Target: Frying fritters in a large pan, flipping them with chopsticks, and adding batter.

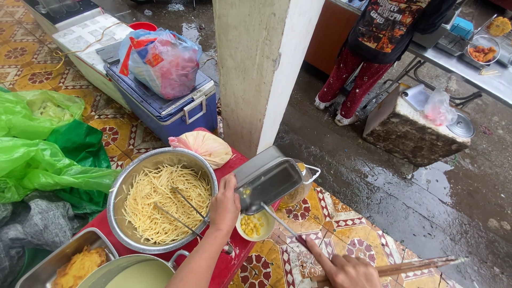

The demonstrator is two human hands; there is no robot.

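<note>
While tilted, metal tray (268,183) in left hand (225,205) grip | right hand (346,271) grip clamps chopsticks (416,265)

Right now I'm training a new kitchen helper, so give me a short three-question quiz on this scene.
1. True or false: the left hand tilts a rectangular metal tray over the small bowl of corn kernels.
2. What does the right hand hold? A) a knife B) chopsticks C) a ladle
3. Fill in: the big steel bowl holds pale yellow ____ with metal tongs lying in them.

Key: 1 true; 2 B, chopsticks; 3 shreds.
</note>
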